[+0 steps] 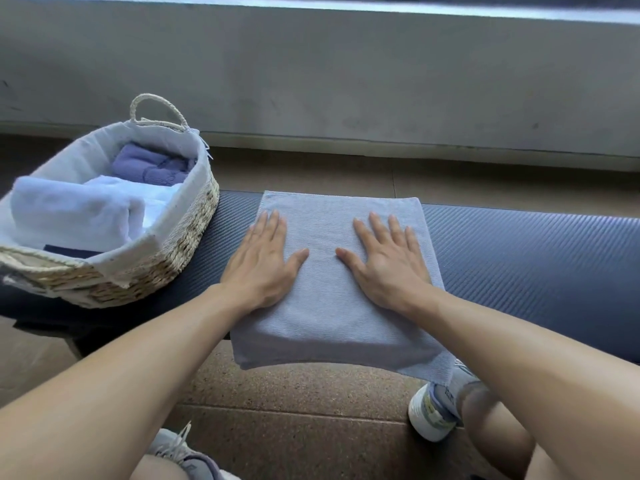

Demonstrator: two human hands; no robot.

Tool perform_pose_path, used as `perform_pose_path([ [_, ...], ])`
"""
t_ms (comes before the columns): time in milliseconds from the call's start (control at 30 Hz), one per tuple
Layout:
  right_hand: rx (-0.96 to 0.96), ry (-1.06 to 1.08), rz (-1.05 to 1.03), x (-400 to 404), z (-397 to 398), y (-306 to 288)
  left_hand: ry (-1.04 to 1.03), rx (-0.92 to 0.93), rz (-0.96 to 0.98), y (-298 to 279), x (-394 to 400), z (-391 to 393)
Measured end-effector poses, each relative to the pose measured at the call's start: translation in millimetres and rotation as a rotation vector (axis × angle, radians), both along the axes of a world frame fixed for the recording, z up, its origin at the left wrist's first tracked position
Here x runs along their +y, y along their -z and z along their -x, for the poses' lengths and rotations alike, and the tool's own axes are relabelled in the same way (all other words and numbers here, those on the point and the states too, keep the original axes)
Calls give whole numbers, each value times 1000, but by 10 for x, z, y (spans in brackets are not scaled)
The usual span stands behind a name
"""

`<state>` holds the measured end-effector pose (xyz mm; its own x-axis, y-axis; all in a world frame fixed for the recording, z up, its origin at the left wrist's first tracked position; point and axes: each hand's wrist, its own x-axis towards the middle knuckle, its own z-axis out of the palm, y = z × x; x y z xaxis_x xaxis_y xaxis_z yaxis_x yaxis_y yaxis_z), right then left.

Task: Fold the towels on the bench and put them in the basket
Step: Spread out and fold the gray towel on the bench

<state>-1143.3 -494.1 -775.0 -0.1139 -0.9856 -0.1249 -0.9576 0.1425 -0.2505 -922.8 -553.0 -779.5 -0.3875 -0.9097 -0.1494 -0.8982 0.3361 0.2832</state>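
Observation:
A pale blue-grey towel (pixel 325 306), folded into a rough square, lies across the dark bench (pixel 519 265), its near edge hanging over the bench front. My left hand (pixel 263 265) presses flat on its left half, fingers straight. My right hand (pixel 384 261) lies flat on the right half, fingers spread. A woven basket (pixel 187 230) with a white cloth liner stands on the bench to the left. It holds a folded white towel (pixel 76 213) and a purple-blue towel (pixel 152 166) behind it.
A grey concrete wall (pixel 346 81) runs behind the bench, with a strip of tiled floor (pixel 450 181) between. My shoes (pixel 433 410) stand on the brown floor below the bench's front edge. The bench surface stretches to the right of the towel.

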Motion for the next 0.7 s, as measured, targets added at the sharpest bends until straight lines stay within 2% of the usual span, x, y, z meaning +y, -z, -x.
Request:
perform_pose_path([
  [700, 7, 13, -36, -264, 64, -19, 26, -12, -14, -32, -285, 72],
])
